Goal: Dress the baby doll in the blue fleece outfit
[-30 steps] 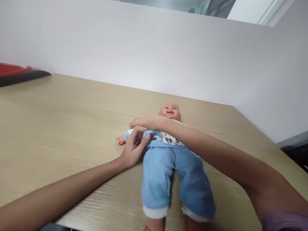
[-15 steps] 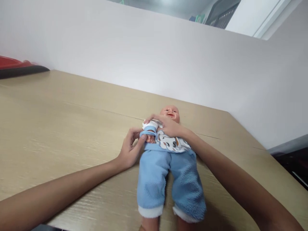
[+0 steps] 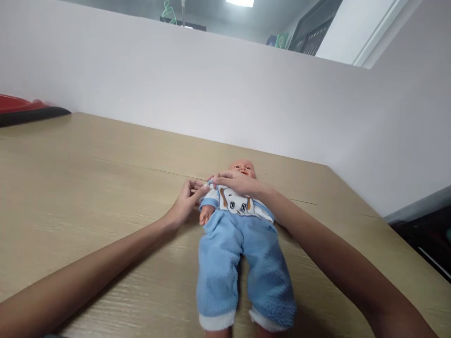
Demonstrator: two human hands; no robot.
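You've got a bald doll [image 3: 240, 220] face-up on the wood-grain table [image 3: 105, 197], head away from you, legs slightly apart. White-and-blue shirt [image 3: 237, 201], animal-face print, on; fuzzy blue pants [image 3: 234, 239], white cuffs, on. One arm down beside its waist.

The doll [image 3: 243, 231] now has its small hand [image 3: 205, 215] lying by the trousers [image 3: 219, 270], no longer folded over the shirt [image 3: 237, 203]; the left hand [image 3: 188, 195] is moved from the cuff [image 3: 207, 203] to the upper sleeve [image 3: 212, 194].
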